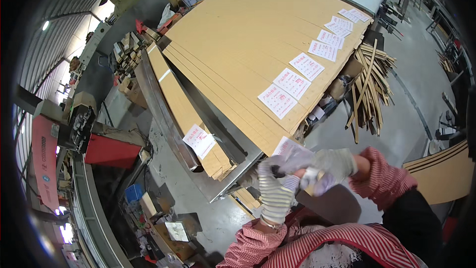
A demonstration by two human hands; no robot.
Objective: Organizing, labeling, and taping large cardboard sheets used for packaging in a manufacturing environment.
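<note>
My left hand (276,188) wears a striped grey work glove and my right hand (331,165) a pale knitted glove; both come out of red-striped sleeves. The two hands meet in front of me, fingers closed around a small white paper label (288,145) that is partly hidden between them. They hover just below the near corner of a long stack of tan cardboard-wrapped panels (238,44). Several white labels (291,83) lie in a row along the right edge of that stack.
A narrower cardboard-wrapped bundle (173,99) with one label lies left of the stack on a metal table (218,188). A pile of wooden strips (369,84) sits on the concrete floor at right. Red machinery (109,151) and clutter stand at left, a brown board (444,173) at right.
</note>
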